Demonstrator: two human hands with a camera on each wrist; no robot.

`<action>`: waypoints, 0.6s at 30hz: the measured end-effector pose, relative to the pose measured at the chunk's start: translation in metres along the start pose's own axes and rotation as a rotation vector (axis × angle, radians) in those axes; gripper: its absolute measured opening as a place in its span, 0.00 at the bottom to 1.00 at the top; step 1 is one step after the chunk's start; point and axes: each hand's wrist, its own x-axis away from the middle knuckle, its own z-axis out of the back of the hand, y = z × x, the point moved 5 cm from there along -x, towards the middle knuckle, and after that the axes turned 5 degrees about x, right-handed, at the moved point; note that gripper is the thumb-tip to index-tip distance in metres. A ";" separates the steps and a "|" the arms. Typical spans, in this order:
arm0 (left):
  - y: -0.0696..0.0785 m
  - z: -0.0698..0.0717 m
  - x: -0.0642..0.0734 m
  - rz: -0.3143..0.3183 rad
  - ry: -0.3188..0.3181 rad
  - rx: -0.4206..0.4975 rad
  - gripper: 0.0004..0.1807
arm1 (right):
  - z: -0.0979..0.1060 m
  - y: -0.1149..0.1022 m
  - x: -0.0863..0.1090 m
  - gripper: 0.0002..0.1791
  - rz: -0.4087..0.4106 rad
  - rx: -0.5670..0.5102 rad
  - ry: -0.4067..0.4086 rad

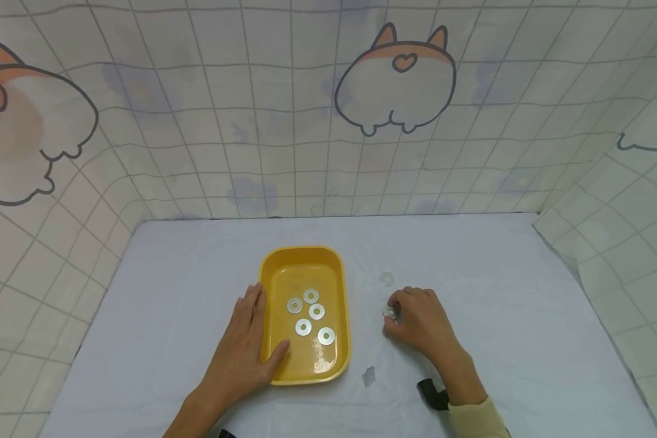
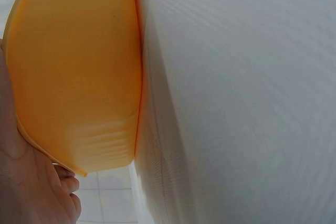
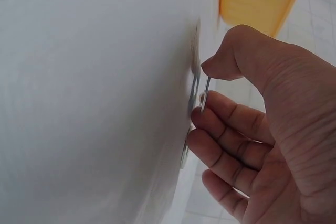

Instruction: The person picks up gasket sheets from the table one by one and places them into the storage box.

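Observation:
A washer (image 1: 389, 312) is pinched on edge between the thumb and fingers of my right hand (image 1: 423, 321), close to the table surface; the right wrist view shows the held washer (image 3: 206, 94) side-on. Just beyond that hand another washer (image 1: 386, 278) lies flat on the white cloth. Left of it stands a yellow tray (image 1: 346, 328) with several flat metal washers (image 1: 316, 311) spread inside. My left hand (image 1: 243, 350) rests on the tray's left rim, fingers straight along it, thumb reaching over the inside. In the left wrist view the tray's outer wall (image 2: 79, 66) fills much of the frame.
A white cloth (image 1: 197, 255) covers the table. A small grey patch (image 1: 368, 376) lies between the tray and my right forearm. Black wrist gear (image 1: 432, 394) sits by the right wrist. A patterned curtain (image 1: 285, 121) hangs behind and along both sides.

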 end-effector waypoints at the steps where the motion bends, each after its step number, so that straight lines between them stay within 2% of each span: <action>1: 0.000 0.000 0.000 0.000 0.001 0.000 0.54 | 0.000 -0.001 0.000 0.10 0.002 -0.001 -0.002; 13: -0.003 0.002 0.002 0.004 0.004 0.003 0.53 | 0.001 -0.009 -0.002 0.09 0.058 -0.028 0.065; 18: -0.002 0.001 0.002 0.010 -0.008 0.016 0.54 | 0.000 -0.010 0.001 0.09 0.048 -0.037 0.064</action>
